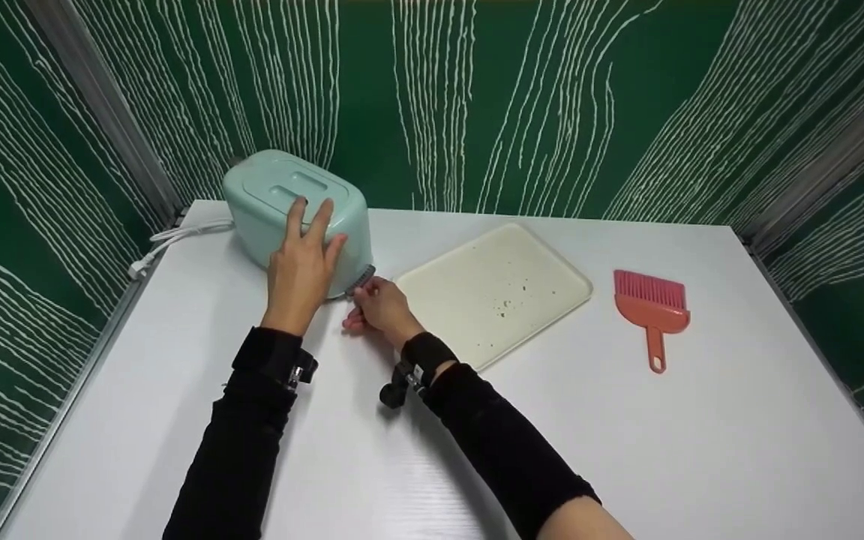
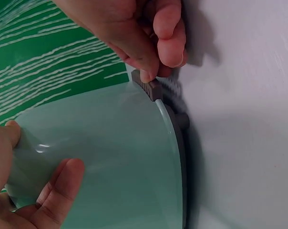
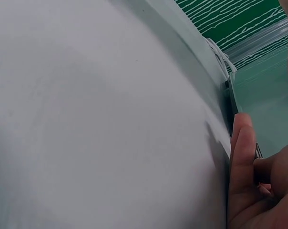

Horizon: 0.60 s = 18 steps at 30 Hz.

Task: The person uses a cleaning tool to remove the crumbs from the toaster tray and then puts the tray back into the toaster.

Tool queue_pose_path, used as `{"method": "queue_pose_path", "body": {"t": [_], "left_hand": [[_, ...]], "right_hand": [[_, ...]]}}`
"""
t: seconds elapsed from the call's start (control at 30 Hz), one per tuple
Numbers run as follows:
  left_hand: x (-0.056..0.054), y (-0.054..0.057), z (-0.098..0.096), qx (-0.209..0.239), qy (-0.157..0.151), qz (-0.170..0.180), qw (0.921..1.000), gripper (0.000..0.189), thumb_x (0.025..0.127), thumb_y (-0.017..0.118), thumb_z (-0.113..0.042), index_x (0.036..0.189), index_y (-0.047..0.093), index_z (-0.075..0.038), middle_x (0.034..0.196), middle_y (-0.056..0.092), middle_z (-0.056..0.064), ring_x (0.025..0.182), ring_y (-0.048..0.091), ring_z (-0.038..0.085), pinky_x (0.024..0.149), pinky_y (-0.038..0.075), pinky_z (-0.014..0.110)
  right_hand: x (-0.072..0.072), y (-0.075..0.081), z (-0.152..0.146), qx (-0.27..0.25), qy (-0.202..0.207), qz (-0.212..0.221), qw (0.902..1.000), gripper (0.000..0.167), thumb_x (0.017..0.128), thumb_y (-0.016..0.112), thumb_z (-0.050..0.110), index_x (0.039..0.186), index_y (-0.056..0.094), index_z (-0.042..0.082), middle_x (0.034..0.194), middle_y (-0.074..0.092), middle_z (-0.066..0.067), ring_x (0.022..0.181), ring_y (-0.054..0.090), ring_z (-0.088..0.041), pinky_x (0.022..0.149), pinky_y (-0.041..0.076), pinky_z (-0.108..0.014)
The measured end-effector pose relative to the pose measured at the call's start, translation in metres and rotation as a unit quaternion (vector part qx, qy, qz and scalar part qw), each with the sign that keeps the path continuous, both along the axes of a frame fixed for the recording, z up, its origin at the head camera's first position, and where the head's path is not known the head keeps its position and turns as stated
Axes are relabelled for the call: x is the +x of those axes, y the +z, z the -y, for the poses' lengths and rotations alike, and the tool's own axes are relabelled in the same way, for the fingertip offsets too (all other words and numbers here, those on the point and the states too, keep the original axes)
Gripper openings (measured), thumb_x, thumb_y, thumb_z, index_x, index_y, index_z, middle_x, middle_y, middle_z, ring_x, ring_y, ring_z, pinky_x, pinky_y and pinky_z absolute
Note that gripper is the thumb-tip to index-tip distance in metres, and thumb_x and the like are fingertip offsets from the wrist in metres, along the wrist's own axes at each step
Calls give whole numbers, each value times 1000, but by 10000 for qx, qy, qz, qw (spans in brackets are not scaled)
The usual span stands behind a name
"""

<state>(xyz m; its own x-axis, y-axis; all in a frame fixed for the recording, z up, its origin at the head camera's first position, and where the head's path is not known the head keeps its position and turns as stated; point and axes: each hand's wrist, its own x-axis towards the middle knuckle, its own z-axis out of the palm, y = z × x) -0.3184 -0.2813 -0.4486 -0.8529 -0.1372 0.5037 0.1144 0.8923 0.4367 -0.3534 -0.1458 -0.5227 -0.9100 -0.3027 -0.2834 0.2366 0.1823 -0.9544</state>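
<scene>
A mint-green toaster with a lid over its top stands at the back left of the table, tilted a little in the head view. My left hand rests on it, straight fingers spread over the lid and the thumb against the side. Low on the toaster's near right end sticks out a dark ribbed tab, the handle of its crumb tray. My right hand pinches this tab between thumb and index finger, the other fingers loosely bent. In the right wrist view, the right fingers partly hide the tab.
A cream tray with scattered dark crumbs lies right of the toaster, just beyond my right wrist. Farther right lies an orange hand brush with pink bristles. The toaster's white cord and plug are at the table's left edge. Green walls stand behind.
</scene>
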Motion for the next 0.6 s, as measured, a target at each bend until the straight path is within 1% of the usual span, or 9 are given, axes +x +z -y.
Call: {"method": "queue_pose_path", "body": {"t": [0.13,0.27,0.43,0.6], "left_hand": [[1,-2,1,4,9,-52,10000,55,111,60,-37,161,50,-17,168,39,24,98,74,51,79,61,64],[1,-3,1,-23,13,-69,10000,55,111,60,-38,161,50,-18,168,39,24,97,74,52,78,60,64],[-1,-2,1,-19,20,26,10000,54,112,58,-38,162,49,-19,169,38,23,102,74,52,82,60,65],[0,2,2,81,-35,212,9997,55,112,57,-38,163,48,-20,170,36,22,109,73,52,88,60,64]], "right_hand": [[0,0,1,-170,16,180,9997,21,113,53,10,92,50,9,65,67,-3,52,68,-8,52,56,-20],[-2,0,1,-485,-71,473,9977,24,114,50,8,89,47,9,64,67,-4,53,68,-9,53,56,-19],[-4,2,2,-815,-229,805,9932,25,114,50,8,88,47,8,62,67,-4,52,67,-8,52,55,-18],[-5,1,3,-1055,-334,919,9896,28,113,51,7,86,43,9,60,66,-4,49,65,-6,50,53,-18]]}}
